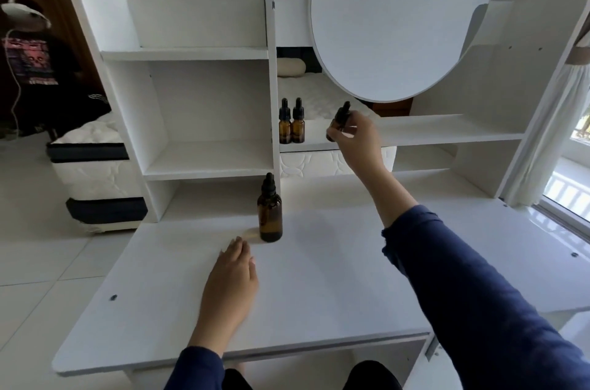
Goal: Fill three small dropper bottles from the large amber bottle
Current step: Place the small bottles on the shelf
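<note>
The large amber bottle (270, 211) with a black dropper cap stands upright on the white desk top (319, 278), near the shelf unit's divider. Two small amber dropper bottles (291, 125) stand side by side on the shelf (431, 131) behind it. My right hand (357, 139) is raised at that shelf and grips a third small dropper bottle (340, 118), tilted, just right of the pair. My left hand (231, 278) lies flat on the desk, fingers near the large bottle's base without touching it, holding nothing.
A white shelf unit (204, 121) with a vertical divider rises at the desk's back. A large oval mirror (399, 16) hangs above the right shelf. A mattress (92, 163) lies on the floor to the left, and a person (32, 64) stands far left.
</note>
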`<state>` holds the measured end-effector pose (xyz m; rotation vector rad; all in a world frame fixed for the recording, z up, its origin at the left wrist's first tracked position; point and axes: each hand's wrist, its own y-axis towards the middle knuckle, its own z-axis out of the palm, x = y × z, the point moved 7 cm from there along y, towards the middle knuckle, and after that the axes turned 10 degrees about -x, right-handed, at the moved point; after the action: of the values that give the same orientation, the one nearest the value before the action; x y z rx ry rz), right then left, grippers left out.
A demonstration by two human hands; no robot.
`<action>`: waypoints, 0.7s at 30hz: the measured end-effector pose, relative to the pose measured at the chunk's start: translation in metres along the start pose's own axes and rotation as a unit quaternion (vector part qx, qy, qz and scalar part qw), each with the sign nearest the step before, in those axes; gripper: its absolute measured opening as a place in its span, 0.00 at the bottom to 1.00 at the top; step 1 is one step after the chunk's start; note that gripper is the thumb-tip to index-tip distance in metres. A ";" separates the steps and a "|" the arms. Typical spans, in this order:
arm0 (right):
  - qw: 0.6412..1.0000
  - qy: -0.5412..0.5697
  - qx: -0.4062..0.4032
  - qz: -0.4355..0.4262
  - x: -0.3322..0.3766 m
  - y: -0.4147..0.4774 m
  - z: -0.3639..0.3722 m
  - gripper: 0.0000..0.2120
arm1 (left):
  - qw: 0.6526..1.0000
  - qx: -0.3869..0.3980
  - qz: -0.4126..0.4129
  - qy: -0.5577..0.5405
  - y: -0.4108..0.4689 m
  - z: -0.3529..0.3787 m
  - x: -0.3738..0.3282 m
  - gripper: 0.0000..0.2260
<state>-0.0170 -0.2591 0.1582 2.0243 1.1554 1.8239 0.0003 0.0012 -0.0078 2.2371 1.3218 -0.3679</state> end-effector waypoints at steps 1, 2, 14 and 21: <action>1.000 -0.009 0.012 -0.004 0.002 0.001 0.005 0.12 | 1.000 -0.004 0.001 0.001 0.000 -0.001 0.001 0.21; 1.000 -0.015 0.021 -0.007 0.005 0.001 0.009 0.12 | 1.000 -0.007 0.002 -0.001 0.000 -0.001 0.001 0.21; 0.998 -0.024 0.059 0.008 0.013 0.004 0.032 0.17 | 1.000 -0.011 0.001 0.005 0.003 0.000 0.002 0.21; 0.997 -0.033 0.070 0.004 0.012 0.003 0.038 0.15 | 1.000 -0.005 -0.006 0.004 0.002 -0.001 0.002 0.21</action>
<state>0.0182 -0.2401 0.1608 2.1495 1.2922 1.7085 0.0029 0.0022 -0.0071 2.2252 1.3391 -0.3544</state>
